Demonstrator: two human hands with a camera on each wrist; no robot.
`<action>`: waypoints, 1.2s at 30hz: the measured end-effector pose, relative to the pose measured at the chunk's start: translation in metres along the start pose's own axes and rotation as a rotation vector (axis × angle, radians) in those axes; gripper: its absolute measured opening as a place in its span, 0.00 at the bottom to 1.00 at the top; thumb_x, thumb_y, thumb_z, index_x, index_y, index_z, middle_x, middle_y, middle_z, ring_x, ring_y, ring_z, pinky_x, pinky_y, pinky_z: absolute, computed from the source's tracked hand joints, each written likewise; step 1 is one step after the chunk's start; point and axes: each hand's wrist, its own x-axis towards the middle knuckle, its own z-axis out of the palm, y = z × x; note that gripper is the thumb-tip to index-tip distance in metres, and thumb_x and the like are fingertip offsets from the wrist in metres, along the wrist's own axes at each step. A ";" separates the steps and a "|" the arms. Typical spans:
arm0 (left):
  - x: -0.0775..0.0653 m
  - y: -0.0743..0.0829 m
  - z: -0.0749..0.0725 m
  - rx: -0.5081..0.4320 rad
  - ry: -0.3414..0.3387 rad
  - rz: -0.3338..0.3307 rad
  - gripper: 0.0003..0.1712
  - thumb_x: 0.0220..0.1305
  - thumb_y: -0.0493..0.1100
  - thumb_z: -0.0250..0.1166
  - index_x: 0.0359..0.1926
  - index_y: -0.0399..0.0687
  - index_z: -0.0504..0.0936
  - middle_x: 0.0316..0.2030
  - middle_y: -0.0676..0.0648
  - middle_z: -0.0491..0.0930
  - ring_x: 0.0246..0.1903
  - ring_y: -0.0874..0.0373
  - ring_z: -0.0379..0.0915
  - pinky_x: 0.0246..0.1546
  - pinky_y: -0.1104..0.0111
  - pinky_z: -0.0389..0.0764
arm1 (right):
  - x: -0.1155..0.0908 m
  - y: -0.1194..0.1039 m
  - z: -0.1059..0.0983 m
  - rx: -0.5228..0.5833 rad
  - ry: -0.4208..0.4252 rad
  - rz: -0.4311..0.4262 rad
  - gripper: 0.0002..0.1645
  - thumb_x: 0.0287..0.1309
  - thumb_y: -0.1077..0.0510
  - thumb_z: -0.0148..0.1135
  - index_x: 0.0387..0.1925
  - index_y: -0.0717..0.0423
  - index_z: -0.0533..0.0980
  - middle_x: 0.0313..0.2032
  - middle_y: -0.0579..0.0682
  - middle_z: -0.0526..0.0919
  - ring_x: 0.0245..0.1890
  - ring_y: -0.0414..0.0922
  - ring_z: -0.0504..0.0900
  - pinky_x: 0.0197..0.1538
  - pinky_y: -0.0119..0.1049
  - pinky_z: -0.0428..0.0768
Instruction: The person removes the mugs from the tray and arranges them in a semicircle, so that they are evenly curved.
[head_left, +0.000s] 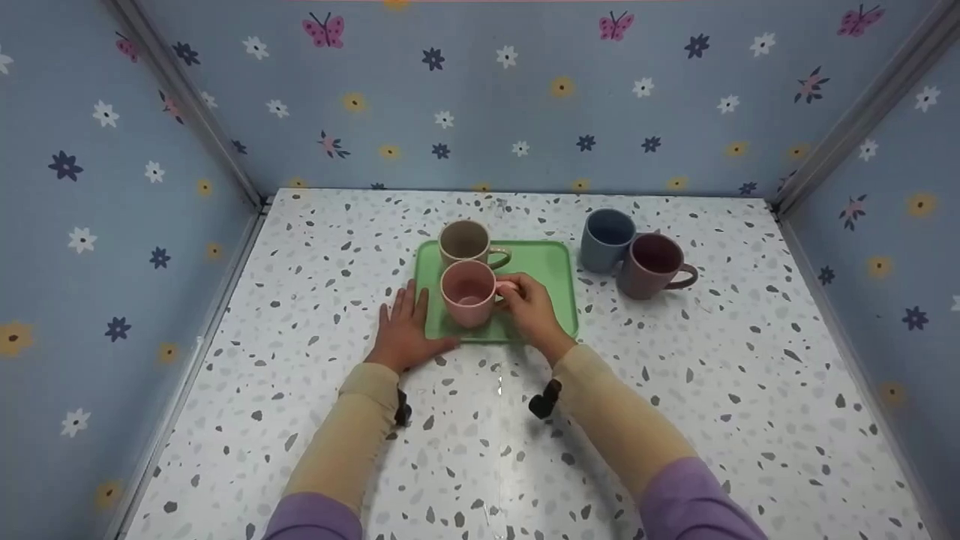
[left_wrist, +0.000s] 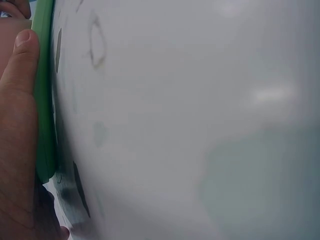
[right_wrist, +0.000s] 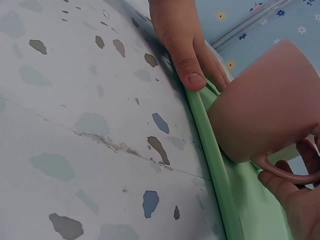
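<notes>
A pink mug point(head_left: 469, 296) is at the left front part of a green tray point(head_left: 544, 262). My right hand point(head_left: 536, 311) pinches its handle, which points right; the right wrist view shows the fingers point(right_wrist: 280, 187) around that handle. Just behind the pink mug a beige mug point(head_left: 463, 238) stands on the tray, its handle also to the right. At the tray's front left corner lies my left hand point(head_left: 405, 334), fingers spread and straight, the thumb point(left_wrist: 25, 55) touching the tray's front rim.
Right of the tray, a blue mug point(head_left: 606, 241) and a dark mauve mug point(head_left: 651, 266) stand close together on the speckled table point(head_left: 735, 390). Flower-patterned panels point(head_left: 480, 97) enclose the table at the back and both sides.
</notes>
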 end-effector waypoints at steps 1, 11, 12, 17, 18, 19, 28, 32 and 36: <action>0.000 0.000 0.000 0.001 0.002 -0.001 0.70 0.55 0.83 0.56 0.81 0.42 0.41 0.80 0.39 0.30 0.79 0.40 0.28 0.75 0.41 0.34 | 0.000 -0.001 -0.001 0.000 0.001 0.007 0.11 0.71 0.66 0.57 0.50 0.69 0.78 0.46 0.62 0.84 0.43 0.55 0.84 0.53 0.54 0.83; 0.002 -0.005 0.004 -0.018 0.001 0.001 0.71 0.54 0.84 0.55 0.81 0.41 0.41 0.80 0.39 0.29 0.79 0.40 0.26 0.74 0.40 0.33 | -0.002 -0.010 -0.015 0.030 0.008 0.030 0.10 0.70 0.69 0.56 0.50 0.70 0.77 0.45 0.62 0.83 0.38 0.46 0.85 0.53 0.48 0.84; 0.002 -0.006 0.005 -0.018 0.003 0.002 0.71 0.54 0.84 0.55 0.81 0.41 0.41 0.80 0.39 0.29 0.79 0.39 0.26 0.74 0.40 0.33 | -0.003 -0.010 -0.017 0.031 0.006 0.029 0.10 0.70 0.69 0.56 0.50 0.71 0.77 0.45 0.62 0.83 0.38 0.46 0.85 0.53 0.48 0.84; 0.005 -0.007 0.007 -0.018 -0.007 -0.004 0.72 0.53 0.85 0.54 0.81 0.43 0.38 0.80 0.41 0.26 0.79 0.41 0.24 0.74 0.41 0.31 | -0.005 -0.011 -0.030 0.038 -0.009 0.016 0.11 0.71 0.67 0.56 0.50 0.71 0.76 0.46 0.64 0.82 0.38 0.47 0.85 0.53 0.48 0.84; 0.005 -0.008 0.008 -0.020 -0.009 -0.006 0.73 0.53 0.86 0.54 0.81 0.43 0.38 0.80 0.41 0.26 0.79 0.41 0.24 0.74 0.41 0.31 | -0.005 -0.012 -0.033 0.039 -0.013 0.012 0.11 0.72 0.67 0.56 0.51 0.71 0.76 0.47 0.64 0.82 0.38 0.48 0.85 0.53 0.48 0.84; 0.005 -0.008 0.008 -0.021 -0.011 -0.008 0.73 0.52 0.86 0.54 0.81 0.44 0.38 0.80 0.42 0.25 0.79 0.42 0.23 0.74 0.42 0.30 | -0.006 -0.013 -0.035 0.037 -0.018 0.009 0.12 0.72 0.67 0.55 0.51 0.71 0.76 0.47 0.65 0.82 0.38 0.48 0.85 0.53 0.49 0.84; 0.007 -0.010 0.011 -0.041 0.003 0.003 0.74 0.52 0.86 0.55 0.81 0.43 0.39 0.80 0.41 0.27 0.79 0.41 0.25 0.74 0.41 0.30 | -0.011 -0.017 -0.059 0.030 -0.002 -0.001 0.14 0.73 0.66 0.54 0.52 0.73 0.75 0.48 0.68 0.81 0.39 0.47 0.85 0.54 0.49 0.83; 0.008 -0.010 0.011 -0.033 0.000 -0.003 0.73 0.52 0.86 0.55 0.81 0.43 0.39 0.80 0.41 0.27 0.79 0.41 0.25 0.74 0.41 0.31 | -0.011 -0.017 -0.070 0.012 0.011 0.010 0.14 0.73 0.65 0.53 0.53 0.72 0.74 0.49 0.67 0.80 0.40 0.45 0.85 0.53 0.45 0.84; 0.008 -0.010 0.012 -0.023 -0.005 -0.007 0.73 0.52 0.86 0.54 0.81 0.44 0.38 0.80 0.42 0.26 0.79 0.42 0.25 0.74 0.41 0.31 | -0.013 -0.018 -0.082 0.012 0.029 0.025 0.15 0.74 0.65 0.53 0.55 0.72 0.73 0.51 0.67 0.80 0.43 0.49 0.85 0.54 0.44 0.84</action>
